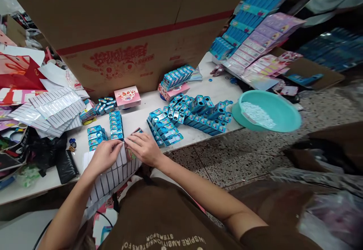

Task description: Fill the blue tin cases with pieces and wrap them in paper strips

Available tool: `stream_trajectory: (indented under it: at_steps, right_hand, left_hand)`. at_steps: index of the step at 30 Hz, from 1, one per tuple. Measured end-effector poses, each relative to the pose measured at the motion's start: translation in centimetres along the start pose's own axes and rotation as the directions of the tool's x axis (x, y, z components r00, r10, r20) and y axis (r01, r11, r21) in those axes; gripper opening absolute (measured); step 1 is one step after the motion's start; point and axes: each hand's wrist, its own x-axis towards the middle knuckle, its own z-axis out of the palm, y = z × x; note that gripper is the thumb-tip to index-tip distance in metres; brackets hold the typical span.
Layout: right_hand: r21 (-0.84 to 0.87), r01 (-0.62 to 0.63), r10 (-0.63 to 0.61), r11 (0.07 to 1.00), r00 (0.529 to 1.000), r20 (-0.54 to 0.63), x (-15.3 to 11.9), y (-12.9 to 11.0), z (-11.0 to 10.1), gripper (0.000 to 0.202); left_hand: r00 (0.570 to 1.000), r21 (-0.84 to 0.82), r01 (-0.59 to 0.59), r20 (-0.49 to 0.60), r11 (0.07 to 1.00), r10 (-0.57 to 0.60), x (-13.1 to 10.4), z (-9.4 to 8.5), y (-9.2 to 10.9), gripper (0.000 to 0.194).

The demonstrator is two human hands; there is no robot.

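My left hand (pixel 105 154) is closed, thumb and index finger pinched together over a sheet of white strips (pixel 116 176) at the table's front edge. Beside it, my right hand (pixel 144 148) rests over a small box (pixel 138 131), fingers together and bent; its grip is partly hidden. The fingertips of both hands nearly meet. Just beyond them stands a row of small blue boxes (pixel 115 123), with another row (pixel 95 135) to its left. More blue boxes (pixel 166 127) stand in rows right of my right hand.
A large cardboard box (pixel 127 30) rises behind the table. A pink box (pixel 127 97) sits before it. At the right is a turquoise basin (pixel 286 115) with small white pieces. Stacked strip sheets (pixel 58 106) and a black pouch (pixel 66 166) lie left; packaged boxes stand back right.
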Motion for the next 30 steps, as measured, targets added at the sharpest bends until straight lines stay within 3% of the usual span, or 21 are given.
stream_trajectory:
  at_steps: [9,14,18,22,24,26,28,30]
  right_hand:
    - [0.14,-0.064,0.078,0.988,0.992,-0.1,-1.7,-0.9,-0.8,0.027]
    - [0.236,-0.089,0.132,0.968,0.976,-0.173,-1.7,-0.6,-1.2,0.014]
    - [0.295,-0.045,0.081,0.954,0.99,-0.112,-2.8,-0.4,-1.7,0.012]
    - [0.379,-0.151,0.207,0.913,0.972,-0.111,-4.9,0.1,-2.4,0.011]
    - [0.396,-0.296,0.364,0.869,0.926,-0.105,-6.1,0.8,-3.1,0.011]
    - [0.399,-0.46,0.532,0.793,0.842,-0.086,-7.1,1.9,-3.8,0.011]
    - [0.385,-0.604,0.671,0.697,0.74,-0.053,-8.0,3.3,-4.4,0.012]
    - [0.373,-0.714,0.775,0.593,0.632,-0.021,-8.6,4.9,-4.7,0.016]
  left_hand:
    - [0.999,-0.021,0.046,0.022,0.999,-0.046,0.0,0.4,1.3,0.033]
    - [0.999,0.019,-0.026,0.027,0.999,0.025,0.5,0.8,0.8,0.032]
    - [0.995,0.254,-0.02,-0.09,0.967,0.044,3.1,0.8,-2.6,0.03]
    - [0.985,0.434,0.035,-0.167,0.9,0.042,7.3,0.2,-9.3,0.025]
    - [0.978,0.491,0.038,-0.196,0.87,0.068,9.1,-0.1,-12.8,0.023]
    - [0.965,0.511,0.062,-0.249,0.857,0.079,10.2,-0.2,-15.3,0.023]
    - [0.925,0.48,0.135,-0.374,0.867,0.063,10.6,0.4,-16.0,0.028]
    - [0.86,0.384,0.194,-0.51,0.903,0.032,10.4,1.9,-14.6,0.035]
